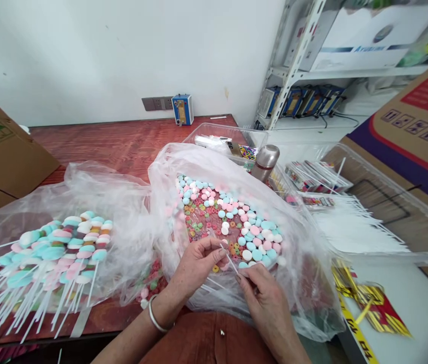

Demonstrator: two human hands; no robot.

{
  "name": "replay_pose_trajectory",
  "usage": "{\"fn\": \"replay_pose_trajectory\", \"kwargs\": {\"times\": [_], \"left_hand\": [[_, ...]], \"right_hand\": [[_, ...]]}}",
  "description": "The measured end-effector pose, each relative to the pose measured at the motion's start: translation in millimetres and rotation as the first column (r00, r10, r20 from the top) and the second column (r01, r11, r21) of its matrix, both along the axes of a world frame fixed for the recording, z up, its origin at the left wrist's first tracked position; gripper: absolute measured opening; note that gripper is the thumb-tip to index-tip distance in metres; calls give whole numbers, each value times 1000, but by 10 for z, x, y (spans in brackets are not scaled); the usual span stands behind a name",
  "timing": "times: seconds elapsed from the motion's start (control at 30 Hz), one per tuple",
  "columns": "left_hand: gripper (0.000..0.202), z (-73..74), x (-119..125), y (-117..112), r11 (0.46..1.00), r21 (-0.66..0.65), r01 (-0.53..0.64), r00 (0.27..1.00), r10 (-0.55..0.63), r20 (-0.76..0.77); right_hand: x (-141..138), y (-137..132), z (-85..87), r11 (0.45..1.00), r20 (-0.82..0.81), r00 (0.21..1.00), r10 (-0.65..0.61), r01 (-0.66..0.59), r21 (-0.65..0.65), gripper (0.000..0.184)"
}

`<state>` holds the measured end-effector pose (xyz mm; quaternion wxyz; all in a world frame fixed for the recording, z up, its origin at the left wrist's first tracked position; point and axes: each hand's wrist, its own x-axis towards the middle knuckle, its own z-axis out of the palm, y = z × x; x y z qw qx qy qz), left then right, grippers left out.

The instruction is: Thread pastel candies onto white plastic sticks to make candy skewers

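Note:
Between my two hands runs a thin white stick (232,263). My right hand (265,296) pinches its lower end. Fingers of my left hand (201,263) are closed round its upper end; whether a small piece sits there is hidden by the fingertips. Just beyond lies an open clear plastic bag (293,222) holding pink, blue and white round marshmallows (254,230) and small coloured rings (199,216). To the left, several skewers of stacked marshmallows (62,236) rest on another plastic bag (126,202), their white sticks pointing toward me.
Clear trays at the right hold many white sticks (353,225) and packets (308,176). A metal flask (266,162) stands behind the bag. Cardboard boxes flank the red-brown table (111,146). A blue device (182,109) sits by the wall. Shiny red-and-gold packaging (378,308) lies at right.

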<state>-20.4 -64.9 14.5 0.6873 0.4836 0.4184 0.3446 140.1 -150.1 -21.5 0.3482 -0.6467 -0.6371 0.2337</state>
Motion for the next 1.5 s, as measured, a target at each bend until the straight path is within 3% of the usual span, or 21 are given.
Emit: {"fn": "replay_pose_trajectory", "kwargs": {"times": [0.13,0.2,0.27,0.3,0.37,0.43,0.5,0.53,0.57,0.6,0.63,0.7,0.77,0.8,0.87,0.97,1.07,1.27,1.5], "left_hand": [[25,-15,-19,35,1000,1,26,998,-26,51],[22,-30,-61,67,998,59,-33,997,29,70],[14,-10,-115,87,958,228,-174,984,164,63],[10,18,-137,83,902,365,-228,973,224,54],[15,102,-144,33,715,681,-158,980,198,20],[25,185,-91,-72,439,890,127,991,-10,-137],[28,220,4,-195,155,901,405,908,-185,-376],[28,212,52,-243,63,875,479,862,-221,-456],[29,186,92,-270,11,854,519,832,-234,-503],[32,147,123,-269,13,850,526,830,-225,-510],[35,99,143,-238,68,858,509,851,-190,-490],[35,-10,158,-82,274,853,444,890,-28,-455],[29,-117,168,160,485,786,384,842,164,-513],[25,-168,177,291,547,750,371,801,220,-556],[24,-266,208,529,618,687,381,730,255,-634],[21,-390,259,743,658,617,431,692,198,-694],[15,-437,278,775,649,598,470,695,145,-704],[13,-397,207,508,603,667,438,649,301,-699],[11,-571,172,268,567,709,420,661,344,-667]], "right_hand": [[-3,5,7,993,14,1000,-19,17,117,20],[11,-28,21,964,25,992,-123,113,242,13],[24,-78,59,909,-36,968,-249,247,335,18],[24,-99,87,907,-112,955,-273,295,300,20],[8,-107,160,955,-393,886,-248,291,55,22],[-19,-52,230,962,-709,651,-271,175,-208,30],[-21,46,268,939,-852,396,-343,113,-325,33],[-2,94,267,930,-868,335,-367,113,-350,33],[34,133,254,924,-863,331,-383,119,-364,33],[83,158,231,922,-842,378,-386,123,-367,33],[143,166,200,924,-801,465,-378,131,-360,33],[270,140,133,935,-645,688,-332,148,-324,34],[371,85,81,948,-446,855,-263,144,-283,35],[403,58,66,954,-369,899,-236,142,-265,35],[434,21,52,964,-288,936,-203,140,-227,36],[439,8,44,972,-251,949,-190,145,-186,36],[454,13,12,970,-246,949,-197,152,-189,37],[486,20,-51,971,-252,948,-193,148,-187,36],[413,58,4,972,-256,952,-167,116,-204,34]]}}
